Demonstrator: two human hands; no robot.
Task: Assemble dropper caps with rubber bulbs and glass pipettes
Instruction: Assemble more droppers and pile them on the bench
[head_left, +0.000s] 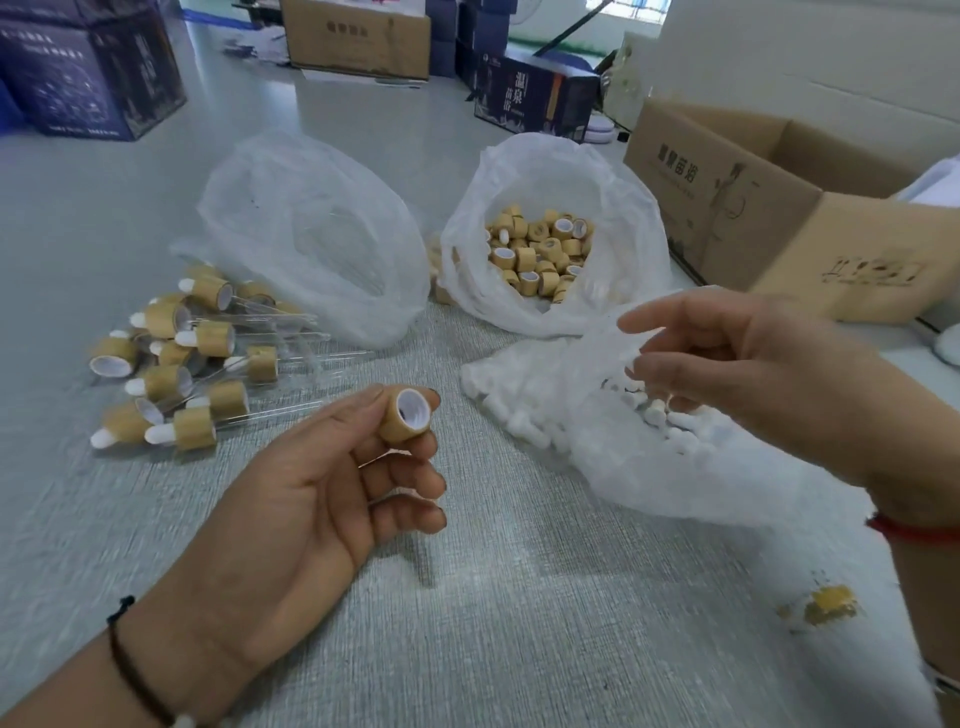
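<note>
Three bags (545, 291): caps (540, 249) | bulbs (524, 421) | pipettes (332, 244)

Finished droppers (182, 364) are lying toward the table's (493, 597) left edge, with a bag of pipettes (317, 234) behind them. A bag of caps (550, 244) is sitting right of that, a bag of bulbs (597, 436) before it, and a carton (779, 208) is standing toward the right edge.

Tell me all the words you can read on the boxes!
"温泉" with more characters beside it, too blurred: on the dark blue box.
Print on the open brown box: blurred, unreadable.
Print on the far brown box: blurred.
Print on the dark boxes at left: too small.
</note>
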